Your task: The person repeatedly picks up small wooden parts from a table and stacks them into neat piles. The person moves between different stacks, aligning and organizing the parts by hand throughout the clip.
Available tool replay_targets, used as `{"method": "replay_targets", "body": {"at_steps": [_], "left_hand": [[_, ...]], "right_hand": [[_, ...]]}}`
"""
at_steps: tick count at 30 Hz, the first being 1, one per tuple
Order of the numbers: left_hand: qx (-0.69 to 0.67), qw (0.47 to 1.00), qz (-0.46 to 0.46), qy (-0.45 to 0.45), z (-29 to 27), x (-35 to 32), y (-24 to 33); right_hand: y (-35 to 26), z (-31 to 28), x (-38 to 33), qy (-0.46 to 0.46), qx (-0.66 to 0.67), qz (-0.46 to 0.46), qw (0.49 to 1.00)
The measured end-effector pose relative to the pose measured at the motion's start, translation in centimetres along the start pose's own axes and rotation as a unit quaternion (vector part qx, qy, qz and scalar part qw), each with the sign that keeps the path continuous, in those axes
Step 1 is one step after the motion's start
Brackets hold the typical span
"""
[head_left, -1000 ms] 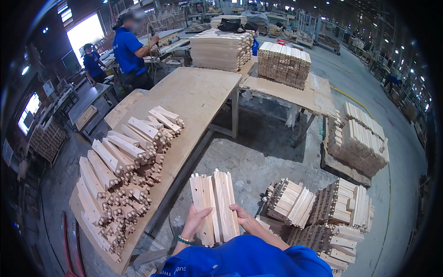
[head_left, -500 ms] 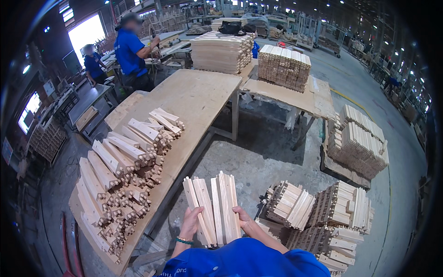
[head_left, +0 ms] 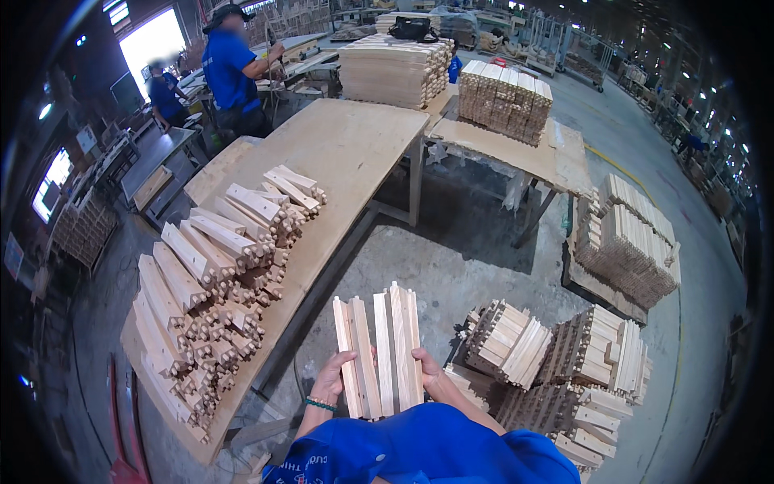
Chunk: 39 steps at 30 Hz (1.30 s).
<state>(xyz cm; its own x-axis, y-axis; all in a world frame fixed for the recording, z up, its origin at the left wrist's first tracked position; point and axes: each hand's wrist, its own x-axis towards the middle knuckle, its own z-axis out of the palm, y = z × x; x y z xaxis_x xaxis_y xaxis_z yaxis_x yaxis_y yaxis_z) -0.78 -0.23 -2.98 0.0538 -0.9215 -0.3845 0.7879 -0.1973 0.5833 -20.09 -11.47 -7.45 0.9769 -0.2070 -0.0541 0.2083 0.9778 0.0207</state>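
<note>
Since half a second ago I see the bundle of wooden pieces [head_left: 377, 353] fanned slightly wider and held a touch lower, well off the right edge of the workbench [head_left: 339, 153]. My left hand [head_left: 332, 381] clamps its left side, fingers curled around the outer piece; my right hand [head_left: 429, 373] grips the right side, thumb pressed against the wood.

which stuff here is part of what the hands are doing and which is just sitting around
In hand:
- left hand and right hand, gripping the fan of pale square wooden sticks
- heap of matching pale turned-end sticks on the long plywood table

Lying about:
- stacked stick bundles on the floor
- block of stacked sticks on the far table
- black bag
</note>
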Motion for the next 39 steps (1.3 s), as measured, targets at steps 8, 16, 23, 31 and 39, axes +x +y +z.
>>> {"method": "replay_targets", "body": {"at_steps": [8,16,23,31,39], "left_hand": [[-0.180,0.983,0.027,-0.029,-1.2,-1.4,-1.4],[-0.197,0.978,0.045,-0.048,-1.4,-2.2,-2.0],[-0.196,0.980,0.004,0.018,0.1,-1.3,-2.8],[-0.144,0.985,-0.018,0.094,-2.2,-0.9,-3.0],[-0.189,0.979,0.012,0.071,-1.5,-0.7,-2.0]], "right_hand": [[-0.9,0.1,-1.1,0.009,-0.042,-0.019,0.999],[-0.1,-0.3,-0.9,0.012,-0.038,-0.048,0.998],[-0.6,-0.8,-1.5,0.012,-0.021,-0.065,0.998],[-0.5,-0.7,-0.8,-0.033,0.032,-0.074,0.996],[-1.2,-1.1,-1.4,-0.033,0.043,-0.109,0.993]]}}
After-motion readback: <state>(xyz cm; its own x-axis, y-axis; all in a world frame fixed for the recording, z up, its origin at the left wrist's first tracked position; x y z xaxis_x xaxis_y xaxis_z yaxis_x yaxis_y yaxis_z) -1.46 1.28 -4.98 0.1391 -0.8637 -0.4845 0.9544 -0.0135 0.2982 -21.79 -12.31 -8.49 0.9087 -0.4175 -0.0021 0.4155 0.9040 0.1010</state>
